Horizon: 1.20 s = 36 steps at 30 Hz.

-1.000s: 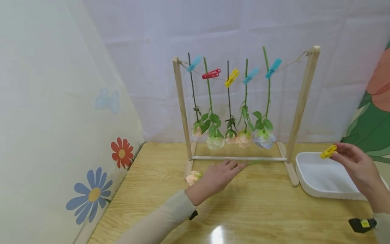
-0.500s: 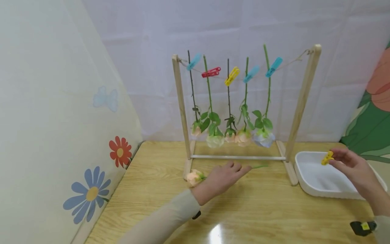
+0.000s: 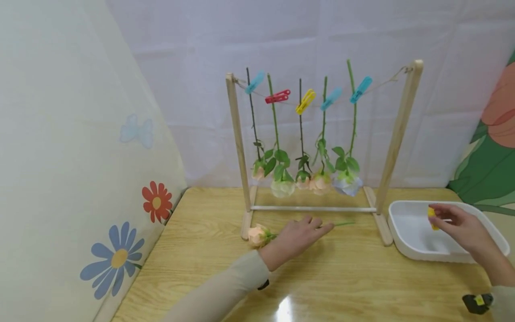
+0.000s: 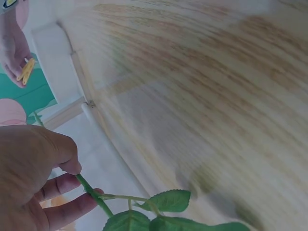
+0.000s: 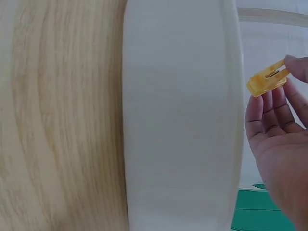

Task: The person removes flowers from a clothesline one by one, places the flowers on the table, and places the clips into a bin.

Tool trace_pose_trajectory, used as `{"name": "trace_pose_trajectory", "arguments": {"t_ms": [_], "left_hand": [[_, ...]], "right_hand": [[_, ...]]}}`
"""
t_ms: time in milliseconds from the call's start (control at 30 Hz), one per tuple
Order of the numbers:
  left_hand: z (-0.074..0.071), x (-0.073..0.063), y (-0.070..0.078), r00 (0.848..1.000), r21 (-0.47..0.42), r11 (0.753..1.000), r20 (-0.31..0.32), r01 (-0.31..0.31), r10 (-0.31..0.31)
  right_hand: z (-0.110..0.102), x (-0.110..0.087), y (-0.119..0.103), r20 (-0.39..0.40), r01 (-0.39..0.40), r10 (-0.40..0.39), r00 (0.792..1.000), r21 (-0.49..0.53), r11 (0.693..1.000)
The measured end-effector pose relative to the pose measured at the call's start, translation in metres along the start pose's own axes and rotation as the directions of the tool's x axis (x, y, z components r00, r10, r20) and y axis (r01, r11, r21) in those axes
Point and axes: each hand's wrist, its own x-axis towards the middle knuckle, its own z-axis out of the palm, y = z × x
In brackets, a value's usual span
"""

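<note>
My left hand [image 3: 297, 239] pinches the green stem [image 4: 86, 186] of a peach rose [image 3: 259, 235], thumb on one side and fingers on the other. The bloom lies left of my wrist, and the stem's end pokes out to the right past my fingers. Green leaves [image 4: 173, 200] hang from the stem in the left wrist view. Over the white tray [image 3: 414, 253], my right hand [image 3: 462, 226] holds a yellow clothespin [image 5: 267, 79] between thumb and fingertips.
Behind my left hand stands a wooden frame [image 3: 396, 134] with a string across it. Several roses [image 3: 283, 187] hang there upside down from blue, red and yellow clothespins [image 3: 306, 102]. A white bar [image 3: 314, 209] joins the frame's feet. A painted wall panel [image 3: 132, 179] borders the left.
My right hand has come lower over the tray and turned the yellow clothespin more upright. My left hand has shifted slightly right and down with the rose, and more of the bloom shows.
</note>
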Motion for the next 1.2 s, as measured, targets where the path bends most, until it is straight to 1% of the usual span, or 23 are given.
{"name": "trace_pose_trajectory", "arguments": {"t_ms": [100, 267, 533, 633, 733, 833, 933, 1067, 1200], "left_hand": [[0.003, 0.002, 0.002, 1.000, 0.010, 1.000, 0.018, -0.003, 0.003], [0.005, 0.006, 0.004, 0.998, 0.014, 1.000, 0.059, -0.016, 0.015], [0.009, 0.012, 0.003, 0.991, 0.041, 0.998, 0.127, -0.053, 0.047], [0.011, 0.015, 0.003, 0.989, 0.038, 0.997, 0.139, -0.062, 0.056], [0.013, 0.016, 0.002, 0.988, 0.044, 0.997, 0.143, -0.070, 0.063], [0.015, 0.017, 0.003, 0.989, 0.066, 0.995, 0.133, -0.080, 0.071], [0.015, 0.017, 0.003, 0.990, 0.069, 0.994, 0.122, -0.084, 0.076], [0.013, 0.018, 0.001, 0.988, 0.022, 0.997, 0.133, -0.078, 0.075], [0.008, 0.021, -0.005, 0.989, -0.044, 0.998, 0.134, -0.050, 0.055]], "right_hand": [[0.001, 0.000, 0.003, 0.018, 0.005, -0.004, 1.000, -0.047, 0.999], [0.003, 0.002, 0.008, 0.024, 0.048, -0.045, 0.999, -0.138, 0.989], [0.004, 0.007, 0.010, 0.032, 0.089, -0.084, 0.996, -0.222, 0.971], [0.005, 0.007, 0.012, 0.025, 0.108, -0.105, 0.994, -0.236, 0.966], [0.004, 0.008, 0.015, 0.023, 0.119, -0.117, 0.993, -0.225, 0.967], [0.004, 0.010, 0.018, 0.033, 0.136, -0.132, 0.991, -0.203, 0.970], [0.003, 0.013, 0.019, 0.045, 0.137, -0.130, 0.990, -0.207, 0.969], [0.000, 0.018, 0.018, 0.063, 0.131, -0.119, 0.991, -0.227, 0.965], [-0.003, 0.022, 0.012, 0.062, 0.153, -0.143, 0.988, -0.205, 0.967]]}}
